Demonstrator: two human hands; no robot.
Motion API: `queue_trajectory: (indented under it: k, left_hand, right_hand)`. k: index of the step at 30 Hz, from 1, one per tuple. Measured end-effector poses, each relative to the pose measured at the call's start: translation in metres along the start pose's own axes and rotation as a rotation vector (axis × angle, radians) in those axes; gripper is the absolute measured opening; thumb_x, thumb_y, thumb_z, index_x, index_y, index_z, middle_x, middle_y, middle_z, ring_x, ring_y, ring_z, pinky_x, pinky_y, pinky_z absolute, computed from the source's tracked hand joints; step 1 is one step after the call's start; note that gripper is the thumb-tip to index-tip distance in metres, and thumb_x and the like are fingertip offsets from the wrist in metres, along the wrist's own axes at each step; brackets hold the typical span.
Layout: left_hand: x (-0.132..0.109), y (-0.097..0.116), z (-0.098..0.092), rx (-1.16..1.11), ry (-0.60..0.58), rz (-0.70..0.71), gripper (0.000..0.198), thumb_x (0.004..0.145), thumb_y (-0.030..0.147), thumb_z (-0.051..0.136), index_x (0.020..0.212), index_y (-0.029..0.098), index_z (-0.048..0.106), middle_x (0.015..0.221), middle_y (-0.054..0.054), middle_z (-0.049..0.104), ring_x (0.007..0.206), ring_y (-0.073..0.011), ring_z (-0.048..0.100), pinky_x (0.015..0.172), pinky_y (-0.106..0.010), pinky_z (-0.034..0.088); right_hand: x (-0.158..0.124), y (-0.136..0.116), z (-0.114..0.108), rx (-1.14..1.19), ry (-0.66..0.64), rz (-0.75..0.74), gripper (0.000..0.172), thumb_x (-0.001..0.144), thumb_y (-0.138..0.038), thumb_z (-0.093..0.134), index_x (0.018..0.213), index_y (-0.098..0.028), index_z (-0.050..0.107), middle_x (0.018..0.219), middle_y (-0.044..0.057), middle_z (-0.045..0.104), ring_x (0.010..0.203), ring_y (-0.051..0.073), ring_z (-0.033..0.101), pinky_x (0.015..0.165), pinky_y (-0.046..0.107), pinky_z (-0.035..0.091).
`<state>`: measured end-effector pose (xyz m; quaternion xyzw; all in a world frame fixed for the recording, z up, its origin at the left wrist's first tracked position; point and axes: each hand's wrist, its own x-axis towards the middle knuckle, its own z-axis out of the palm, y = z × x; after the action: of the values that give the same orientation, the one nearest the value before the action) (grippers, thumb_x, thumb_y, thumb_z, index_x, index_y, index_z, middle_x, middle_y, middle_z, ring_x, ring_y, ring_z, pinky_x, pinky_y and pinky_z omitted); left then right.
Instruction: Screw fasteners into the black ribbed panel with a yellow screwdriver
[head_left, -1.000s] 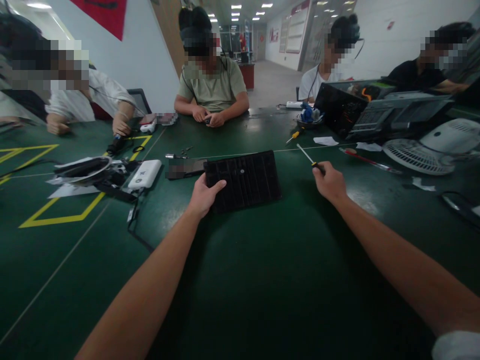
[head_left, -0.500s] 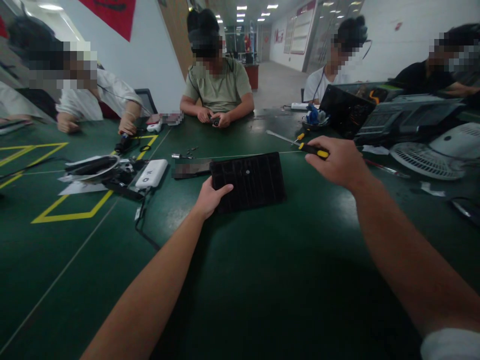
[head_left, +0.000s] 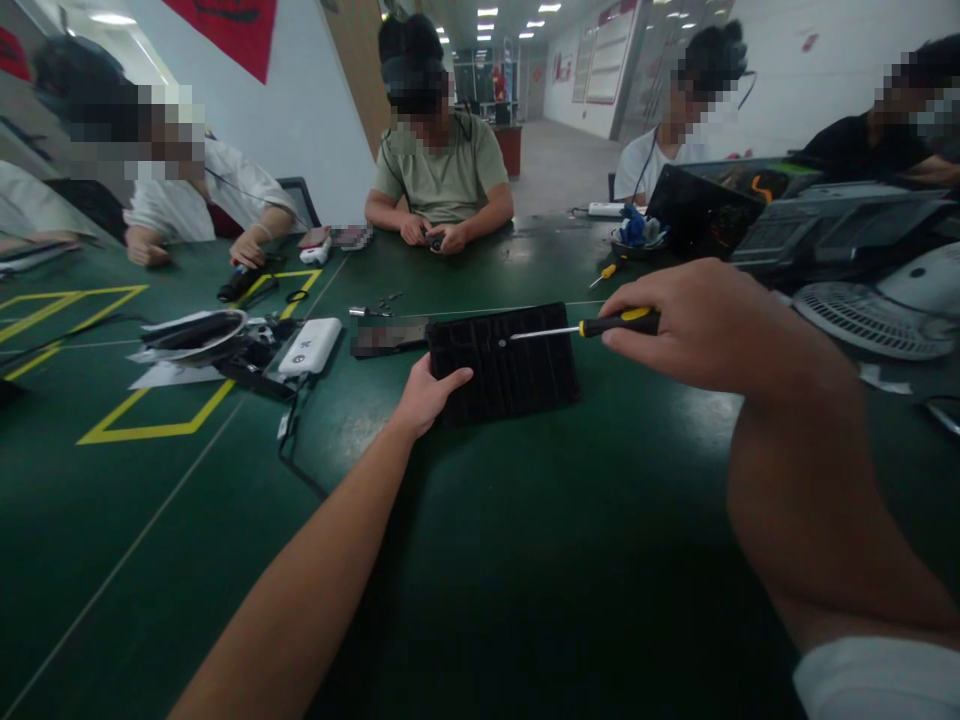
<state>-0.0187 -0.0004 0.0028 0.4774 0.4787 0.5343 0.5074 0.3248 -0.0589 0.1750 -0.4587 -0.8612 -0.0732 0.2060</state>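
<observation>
Black ribbed panel (head_left: 544, 375) sits in front of you, in the middle of your reach over the green table (head_left: 525, 560), tilted slightly and with its ribbed face turned up. Whether it rests fully on the tabletop or is lifted a little, this view does not settle. Your left hand (head_left: 435, 395) is closed on its near left corner, thumb laid flat over the face and fingers hidden beneath; that pinch probably serves to steady the panel while leaving its centre uncovered. Your right hand (head_left: 686, 325) is curled around the yellow-and-black handle of a screwdriver (head_left: 622, 320), back of the hand towards you, which seems to let the shaft lie low and point leftward across the ribs. The tip ends at a small silver spot (head_left: 502, 343) near the panel's middle; contact cannot be told from here. A dark flat object (head_left: 394, 338) lies just beyond the left edge, with a white box (head_left: 311, 346) farther left. Past your right hand, a smaller yellow-handled screwdriver (head_left: 606, 273) lies apart from the panel, and a white fan (head_left: 885, 300) stands off to the right
</observation>
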Motion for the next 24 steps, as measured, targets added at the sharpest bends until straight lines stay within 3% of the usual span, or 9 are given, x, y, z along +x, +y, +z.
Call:
queue_trajectory:
  k: [9,24]
  left_hand:
    - [0.0,-0.002,0.0,0.012,0.011,-0.01,0.056,0.064,0.031,0.099,0.113,0.018,0.074,0.115,-0.01,0.083,0.113,-0.0348,0.079,0.115,-0.062,0.059]
    - [0.001,-0.004,-0.002,-0.006,0.008,-0.021,0.054,0.067,0.028,0.099,0.114,0.019,0.075,0.118,-0.011,0.083,0.116,-0.035,0.079,0.116,-0.063,0.058]
  right_hand:
    - [0.006,-0.011,0.01,-0.051,-0.015,-0.034,0.027,0.093,-0.031,0.067,0.113,-0.029,0.085,0.108,0.008,0.084,0.099,0.035,0.077,0.084,0.046,0.054]
    - [0.011,-0.011,0.02,-0.057,-0.018,-0.055,0.03,0.095,-0.024,0.063,0.114,-0.029,0.086,0.113,0.008,0.082,0.1,0.031,0.073,0.079,0.043,0.051]
